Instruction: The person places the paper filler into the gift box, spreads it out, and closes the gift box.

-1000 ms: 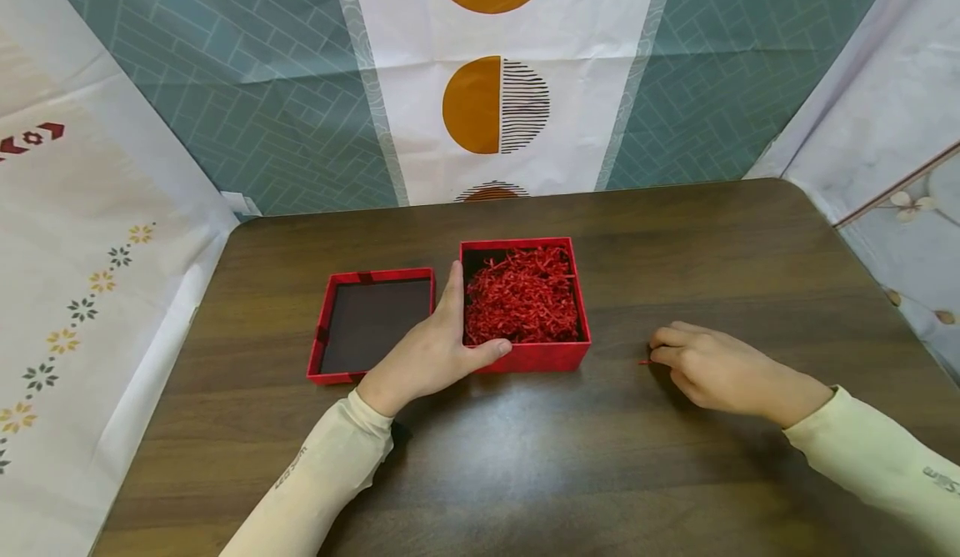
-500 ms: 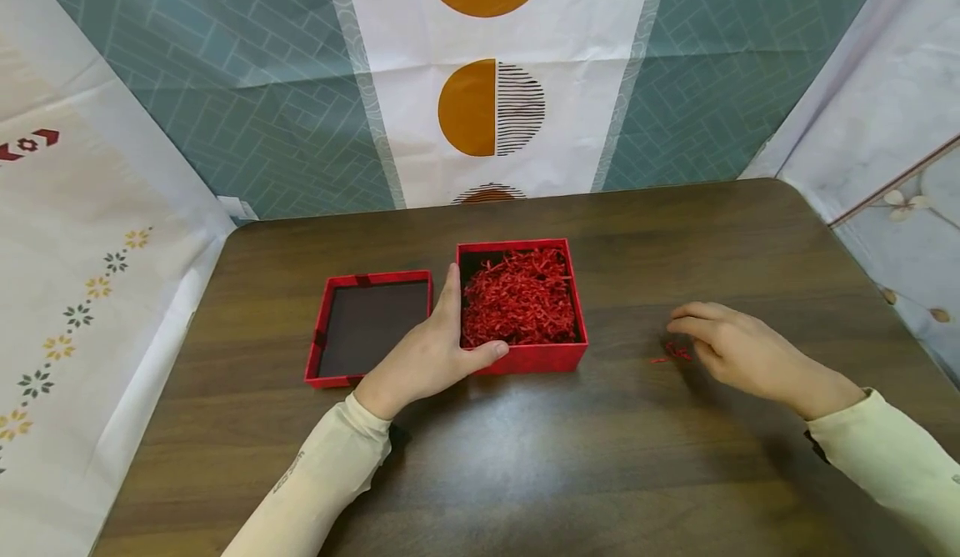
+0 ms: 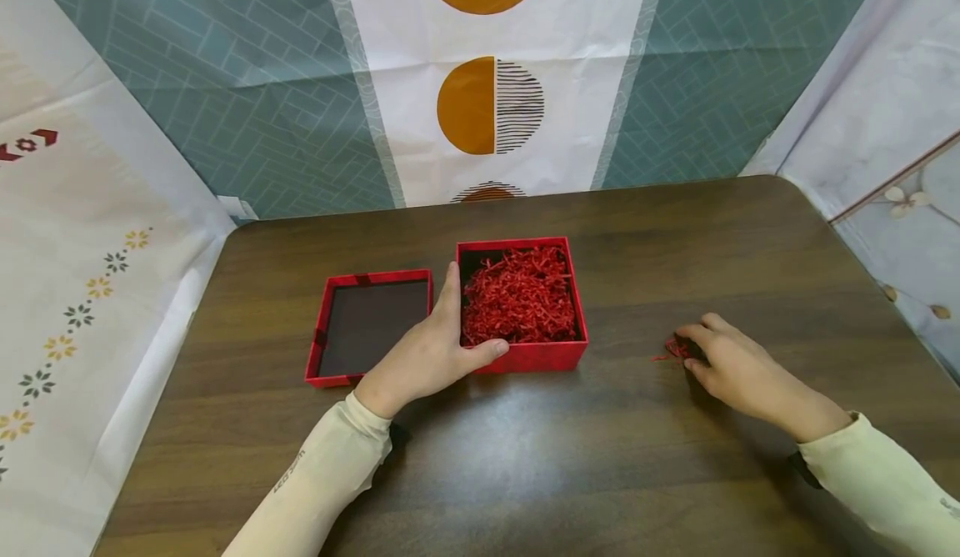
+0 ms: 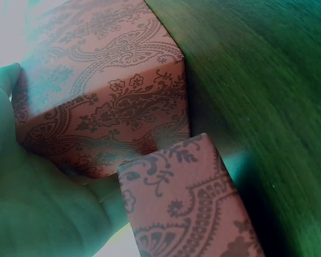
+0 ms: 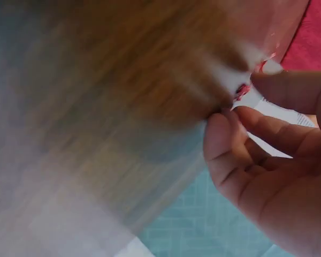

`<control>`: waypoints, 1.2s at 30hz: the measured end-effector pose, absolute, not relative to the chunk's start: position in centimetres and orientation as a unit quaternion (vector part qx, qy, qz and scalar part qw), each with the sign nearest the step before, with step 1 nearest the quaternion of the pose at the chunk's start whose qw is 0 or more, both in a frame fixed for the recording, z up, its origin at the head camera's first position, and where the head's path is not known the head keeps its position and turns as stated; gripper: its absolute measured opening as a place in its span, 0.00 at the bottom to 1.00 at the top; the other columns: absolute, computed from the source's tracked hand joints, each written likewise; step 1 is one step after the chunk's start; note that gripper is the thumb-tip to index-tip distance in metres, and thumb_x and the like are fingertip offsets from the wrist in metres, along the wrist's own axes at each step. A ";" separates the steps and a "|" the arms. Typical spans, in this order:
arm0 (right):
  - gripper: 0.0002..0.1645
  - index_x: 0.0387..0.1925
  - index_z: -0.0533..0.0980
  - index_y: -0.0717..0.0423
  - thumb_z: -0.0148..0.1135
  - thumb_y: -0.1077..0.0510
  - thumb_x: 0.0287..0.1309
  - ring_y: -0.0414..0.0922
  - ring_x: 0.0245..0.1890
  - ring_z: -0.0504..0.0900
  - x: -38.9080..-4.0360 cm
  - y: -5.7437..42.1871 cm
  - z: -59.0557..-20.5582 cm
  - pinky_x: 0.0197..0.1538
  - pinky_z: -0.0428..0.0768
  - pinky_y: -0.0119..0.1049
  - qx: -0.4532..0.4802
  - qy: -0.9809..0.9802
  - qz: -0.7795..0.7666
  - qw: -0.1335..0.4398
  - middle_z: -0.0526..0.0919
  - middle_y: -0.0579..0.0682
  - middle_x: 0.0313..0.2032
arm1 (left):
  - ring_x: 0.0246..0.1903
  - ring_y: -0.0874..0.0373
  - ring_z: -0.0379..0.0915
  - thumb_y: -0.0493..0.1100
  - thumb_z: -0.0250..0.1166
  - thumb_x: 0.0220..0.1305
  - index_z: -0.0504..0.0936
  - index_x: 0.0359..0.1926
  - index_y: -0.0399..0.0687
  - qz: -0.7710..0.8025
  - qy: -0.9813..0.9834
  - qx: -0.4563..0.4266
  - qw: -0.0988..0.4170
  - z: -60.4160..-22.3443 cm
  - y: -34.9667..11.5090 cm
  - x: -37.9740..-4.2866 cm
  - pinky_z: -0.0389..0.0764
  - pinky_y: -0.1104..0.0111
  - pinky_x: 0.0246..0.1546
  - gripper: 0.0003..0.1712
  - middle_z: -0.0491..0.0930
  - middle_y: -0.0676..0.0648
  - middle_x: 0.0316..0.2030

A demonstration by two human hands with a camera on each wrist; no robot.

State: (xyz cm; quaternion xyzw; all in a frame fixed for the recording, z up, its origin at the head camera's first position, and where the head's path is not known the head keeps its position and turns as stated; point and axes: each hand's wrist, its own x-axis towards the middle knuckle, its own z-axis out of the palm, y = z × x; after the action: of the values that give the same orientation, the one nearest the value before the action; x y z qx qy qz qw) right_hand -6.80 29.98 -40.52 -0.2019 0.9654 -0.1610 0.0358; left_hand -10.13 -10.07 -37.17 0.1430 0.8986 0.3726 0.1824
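Note:
An uncovered red box (image 3: 532,359) filled with crinkled red shredded paper (image 3: 517,294) stands mid-table. At its near left corner is my left hand (image 3: 427,361), thumb along the front side and straight fingers against the left side. The left wrist view shows the palm close by the box's patterned wall (image 4: 134,107). My right hand (image 3: 738,373) is down on the table at the right, curled fingers and thumb around a small tuft of red paper shreds (image 3: 677,348). In the right wrist view the shreds (image 5: 242,92) show between the fingertips.
A red lid (image 3: 315,365) with a dark inside lies upturned just left of the box, partly behind my left hand. The brown wooden table (image 3: 510,474) ends at patterned cloth hangings (image 3: 300,123) at the back and sides.
My right hand has shifted right, uncovering the paper tuft, then lowered its fingers and thumb around it. The left hand and the box keep their places.

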 end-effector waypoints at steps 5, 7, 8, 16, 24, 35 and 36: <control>0.23 0.50 0.77 0.75 0.72 0.73 0.51 0.49 0.35 0.77 -7.1 30.3 -40.6 0.34 0.77 0.44 -0.219 0.962 -0.160 0.021 0.77 0.59 0.40 | 0.10 0.54 0.69 0.71 0.64 0.63 0.16 0.76 0.62 0.371 0.899 0.145 0.180 -37.2 -10.1 -10.2 0.66 0.62 0.14 0.69 0.27 0.52 0.78; 0.23 0.50 0.78 0.74 0.73 0.70 0.52 0.46 0.34 0.75 -7.2 30.3 -40.5 0.33 0.76 0.42 -0.218 0.963 -0.157 0.029 0.77 0.57 0.40 | 0.11 0.53 0.71 0.71 0.64 0.63 0.16 0.76 0.62 0.371 0.899 0.145 0.181 -37.2 -10.1 -10.2 0.67 0.62 0.14 0.69 0.27 0.52 0.78; 0.23 0.50 0.78 0.74 0.73 0.69 0.53 0.45 0.34 0.74 -7.2 30.3 -40.5 0.33 0.75 0.42 -0.216 0.963 -0.155 0.033 0.76 0.56 0.40 | 0.11 0.52 0.72 0.71 0.63 0.63 0.16 0.76 0.61 0.371 0.899 0.145 0.181 -37.1 -10.1 -10.2 0.68 0.61 0.15 0.69 0.26 0.52 0.78; 0.22 0.47 0.79 0.71 0.75 0.64 0.53 0.43 0.31 0.70 -7.2 30.1 -40.3 0.33 0.74 0.41 -0.213 0.964 -0.152 0.034 0.75 0.53 0.37 | 0.16 0.52 0.77 0.70 0.64 0.64 0.17 0.77 0.59 0.372 0.898 0.144 0.186 -37.1 -10.0 -10.2 0.72 0.60 0.19 0.69 0.26 0.52 0.78; 0.15 0.42 0.80 0.70 0.73 0.65 0.55 0.45 0.31 0.74 -7.8 29.7 -40.4 0.33 0.75 0.43 -0.205 0.967 -0.150 0.025 0.77 0.55 0.36 | 0.19 0.53 0.79 0.71 0.64 0.63 0.16 0.76 0.62 0.375 0.898 0.142 0.182 -37.2 -10.0 -10.2 0.73 0.59 0.20 0.70 0.27 0.53 0.78; 0.11 0.38 0.82 0.65 0.72 0.73 0.51 0.54 0.35 0.82 -8.1 31.0 -40.1 0.36 0.80 0.51 -0.220 0.961 -0.167 0.016 0.81 0.53 0.35 | 0.18 0.53 0.79 0.72 0.64 0.62 0.17 0.77 0.61 0.376 0.897 0.138 0.189 -37.1 -10.1 -10.1 0.73 0.60 0.20 0.70 0.27 0.53 0.78; 0.11 0.36 0.81 0.64 0.72 0.74 0.50 0.53 0.33 0.82 -8.2 31.1 -40.1 0.35 0.80 0.50 -0.220 0.961 -0.167 0.013 0.80 0.52 0.33 | 0.18 0.52 0.79 0.72 0.64 0.62 0.17 0.77 0.62 0.377 0.896 0.138 0.189 -37.1 -10.1 -10.1 0.73 0.59 0.19 0.70 0.27 0.54 0.78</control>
State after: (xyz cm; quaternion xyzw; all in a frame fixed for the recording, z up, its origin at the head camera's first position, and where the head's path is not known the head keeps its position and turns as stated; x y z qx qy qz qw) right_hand -8.17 31.11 -40.13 -0.2202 0.9610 -0.1667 0.0126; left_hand -10.14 -10.10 -37.12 0.1377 0.8960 0.3775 0.1890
